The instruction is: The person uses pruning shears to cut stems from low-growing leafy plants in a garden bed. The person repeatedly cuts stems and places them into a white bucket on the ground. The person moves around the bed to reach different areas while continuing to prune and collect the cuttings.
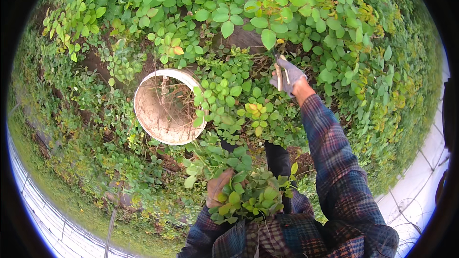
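Observation:
My right hand (pixel 292 77), in a grey glove with the wrist bare, is stretched forward among the rose-like plants. It is closed around pruning shears (pixel 279 77) with pale handles; their blades point away from me and are partly lost among the leaves. Close to my body, my left hand (pixel 218 189) is wrapped round a bunch of leafy cuttings (pixel 256 199). Leaves cover most of its fingers. The cuttings have green, rounded leaves and lean to the right across my front.
Left of centre, a white bucket (pixel 149 106) with dirty inner walls opens toward me, with thin dry twigs (pixel 179 96) inside. Dense leafy bushes (pixel 330 24) surround it. A thin pole (pixel 112 224) stands at the lower left, and pale sheeting (pixel 416 186) at the right edge.

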